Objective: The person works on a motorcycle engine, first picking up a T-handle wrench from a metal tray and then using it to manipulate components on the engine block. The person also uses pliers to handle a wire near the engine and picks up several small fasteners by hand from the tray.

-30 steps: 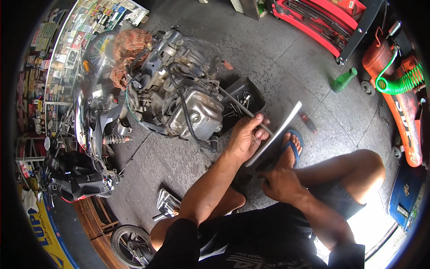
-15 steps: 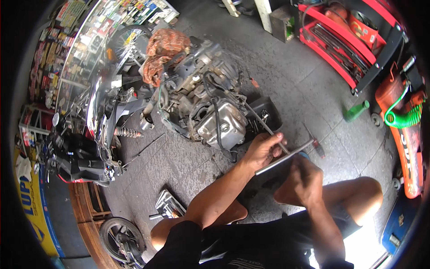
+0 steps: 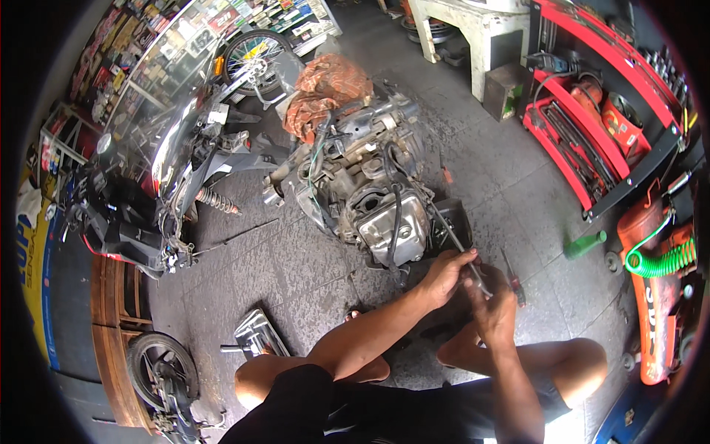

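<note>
A worn metal engine (image 3: 392,229) lies on the floor in front of me, with a black hose looped over its silvery cover. A long T-handle wrench (image 3: 448,223) slants from the engine's right side back toward me. My left hand (image 3: 445,277) is closed around the near part of its shaft, thumb along the rod. Close beside it, my right hand (image 3: 491,305) is closed on the handle end, where a bit of the crossbar shows; the fingers hide the rest. The wrench's far tip is lost among the engine parts.
A dark tray (image 3: 452,222) sits right of the engine, near a screwdriver (image 3: 515,281) and a green bottle (image 3: 586,244). Red tool shelves (image 3: 573,148) stand at right. An orange rag (image 3: 325,92) covers the engine's far end. At left is a partly dismantled motorcycle (image 3: 140,200).
The view has shifted, so the engine sits farther right in it. The wrench's crossbar has turned, and my right hand, apart from it before, is now closed on the handle end.
</note>
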`<state>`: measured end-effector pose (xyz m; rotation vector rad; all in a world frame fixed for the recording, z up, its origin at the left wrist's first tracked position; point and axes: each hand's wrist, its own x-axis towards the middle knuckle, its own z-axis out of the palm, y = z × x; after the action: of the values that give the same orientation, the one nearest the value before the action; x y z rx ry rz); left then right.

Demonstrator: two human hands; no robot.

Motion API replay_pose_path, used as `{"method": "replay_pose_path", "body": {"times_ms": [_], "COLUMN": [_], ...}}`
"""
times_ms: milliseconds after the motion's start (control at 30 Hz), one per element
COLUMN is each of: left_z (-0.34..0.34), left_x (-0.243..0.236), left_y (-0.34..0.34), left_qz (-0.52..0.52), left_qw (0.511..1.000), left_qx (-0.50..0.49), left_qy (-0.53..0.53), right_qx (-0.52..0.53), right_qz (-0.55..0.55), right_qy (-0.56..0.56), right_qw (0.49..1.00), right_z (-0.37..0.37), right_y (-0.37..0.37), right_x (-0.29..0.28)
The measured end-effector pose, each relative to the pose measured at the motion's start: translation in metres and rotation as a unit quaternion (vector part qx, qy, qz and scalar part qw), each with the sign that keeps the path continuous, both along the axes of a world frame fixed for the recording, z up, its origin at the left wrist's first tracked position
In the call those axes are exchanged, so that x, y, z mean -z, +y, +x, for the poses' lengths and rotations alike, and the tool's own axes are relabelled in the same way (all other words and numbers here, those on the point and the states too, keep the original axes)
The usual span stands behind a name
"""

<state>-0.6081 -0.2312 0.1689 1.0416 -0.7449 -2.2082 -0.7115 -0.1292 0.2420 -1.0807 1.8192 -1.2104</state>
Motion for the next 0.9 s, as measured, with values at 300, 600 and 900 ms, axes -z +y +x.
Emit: {"method": "replay_pose_path", "body": {"times_ms": [300,600,900], "left_z": [-0.006,-0.012,-0.017], "left_x": [-0.057,-0.08,-0.056], "left_y": [0.066,0.051,0.042], "left_qz": [-0.472,-0.625,-0.625], "left_qw": [0.858,0.734,0.768], "left_qx": [-0.122,-0.037,0.023], "left_qy": [-0.162,-0.264,-0.139], "right_qx": [0.056,0.146,0.084], "right_qz": [-0.038,-0.121,-0.157], "right_qy": [-0.084,-0.266,-0.084], "right_qw": [0.994,0.945,0.98], "right_z": [0.012,0.038,0.005], "right_y": [-0.019,-0.01,0.0], "right_x": [0.018,0.054,0.057]}}
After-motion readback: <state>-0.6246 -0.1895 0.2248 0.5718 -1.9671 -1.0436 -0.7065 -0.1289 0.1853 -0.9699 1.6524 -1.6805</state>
